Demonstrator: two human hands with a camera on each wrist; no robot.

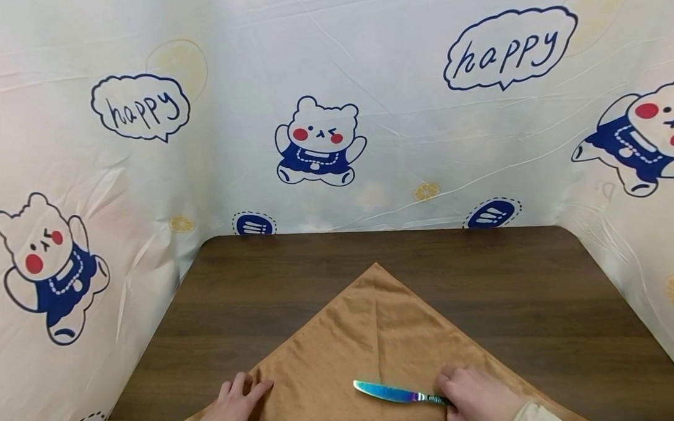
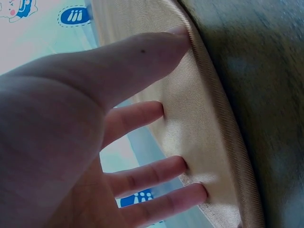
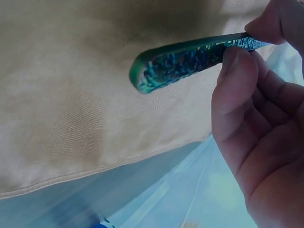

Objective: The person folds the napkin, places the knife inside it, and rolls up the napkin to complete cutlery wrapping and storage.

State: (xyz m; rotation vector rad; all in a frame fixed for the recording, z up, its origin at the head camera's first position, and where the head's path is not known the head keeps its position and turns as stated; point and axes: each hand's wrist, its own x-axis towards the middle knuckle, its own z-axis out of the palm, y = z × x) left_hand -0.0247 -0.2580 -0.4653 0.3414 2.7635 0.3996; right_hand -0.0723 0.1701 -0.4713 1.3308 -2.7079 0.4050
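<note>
Right grip (image 1: 478, 398) clamped on the knife (image 1: 389, 393) by its handle (image 3: 185, 61); left grip (image 1: 232, 404), fingers (image 2: 149, 175) apart, should keep the cloth (image 1: 332, 340) flat.

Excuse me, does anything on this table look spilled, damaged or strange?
Nothing stands out. The brown cloth has slight wrinkles and a crease running toward its far corner, which looks ordinary. The knife in the right hand shows no visible damage, and I see no spill.

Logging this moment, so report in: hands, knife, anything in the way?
Right hand pinching knife by its handle, over brown cloth. Left hand touching cloth near its edge. Nothing seen blocking the knife.
</note>
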